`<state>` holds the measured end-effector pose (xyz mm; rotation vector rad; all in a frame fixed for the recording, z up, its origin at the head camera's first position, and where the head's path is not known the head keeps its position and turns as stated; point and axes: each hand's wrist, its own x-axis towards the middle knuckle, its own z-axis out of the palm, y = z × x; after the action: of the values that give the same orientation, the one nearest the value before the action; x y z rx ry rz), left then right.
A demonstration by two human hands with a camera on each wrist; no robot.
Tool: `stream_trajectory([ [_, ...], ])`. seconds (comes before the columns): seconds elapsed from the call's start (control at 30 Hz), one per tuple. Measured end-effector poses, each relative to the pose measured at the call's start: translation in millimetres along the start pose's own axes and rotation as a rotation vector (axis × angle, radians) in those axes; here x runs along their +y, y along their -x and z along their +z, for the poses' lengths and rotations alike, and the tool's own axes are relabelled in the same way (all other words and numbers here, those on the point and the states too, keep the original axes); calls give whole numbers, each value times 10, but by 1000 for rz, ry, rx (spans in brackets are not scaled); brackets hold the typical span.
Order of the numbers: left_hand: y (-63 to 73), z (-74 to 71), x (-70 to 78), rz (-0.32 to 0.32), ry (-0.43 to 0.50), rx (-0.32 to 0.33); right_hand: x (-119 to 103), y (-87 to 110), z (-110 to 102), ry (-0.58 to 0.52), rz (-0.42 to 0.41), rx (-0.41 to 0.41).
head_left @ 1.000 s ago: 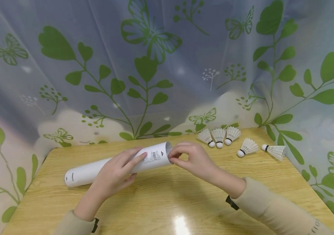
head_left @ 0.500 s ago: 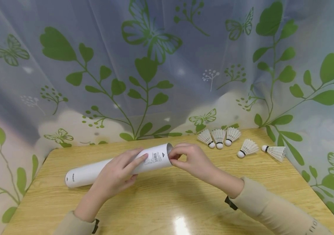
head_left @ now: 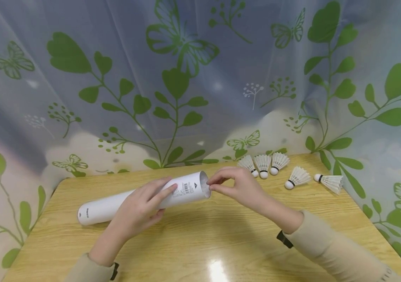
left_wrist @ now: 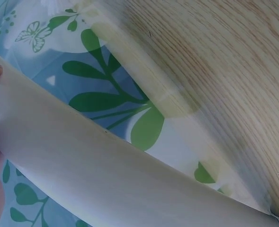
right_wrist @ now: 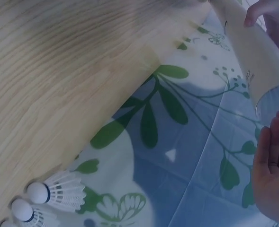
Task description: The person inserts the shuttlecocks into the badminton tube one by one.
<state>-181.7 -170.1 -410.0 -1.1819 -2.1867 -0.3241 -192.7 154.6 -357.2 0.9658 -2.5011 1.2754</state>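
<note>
A long white shuttlecock tube (head_left: 112, 205) slants over the table, its far-left end lower and its mouth raised to the right. My left hand (head_left: 138, 205) grips it around the middle; part of that grip shows at the edge of the left wrist view, beside the tube's wall (left_wrist: 111, 165). At the mouth, the thumb and forefinger of my right hand (head_left: 240, 188) come together and pinch what looks like the pale skirt edge of a shuttlecock (head_left: 205, 185), mostly hidden inside. In the right wrist view my right hand (right_wrist: 274, 175) is just below the tube's rim (right_wrist: 257, 106).
Three shuttlecocks (head_left: 263, 165) lie side by side near the back edge of the wooden table (head_left: 186, 243). Another shuttlecock (head_left: 297, 177) and one more shuttlecock (head_left: 329, 182) lie farther right. A leaf-printed curtain (head_left: 200, 117) hangs directly behind the table.
My right hand has drawn back a little to the right from the tube's mouth, and its fingertips now show outside the rim. My left hand and the tube have hardly moved.
</note>
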Motion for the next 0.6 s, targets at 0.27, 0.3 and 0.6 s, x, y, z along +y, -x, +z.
stream_trajectory([
  [0.27,4,6,6,4,6,3,234,40,-233,100,58,86],
  [0.3,5,8,5,5,7,3,273,48,-268,113,71,98],
  [0.6,5,9,2,11,7,4,578,162,-639,168,235,176],
])
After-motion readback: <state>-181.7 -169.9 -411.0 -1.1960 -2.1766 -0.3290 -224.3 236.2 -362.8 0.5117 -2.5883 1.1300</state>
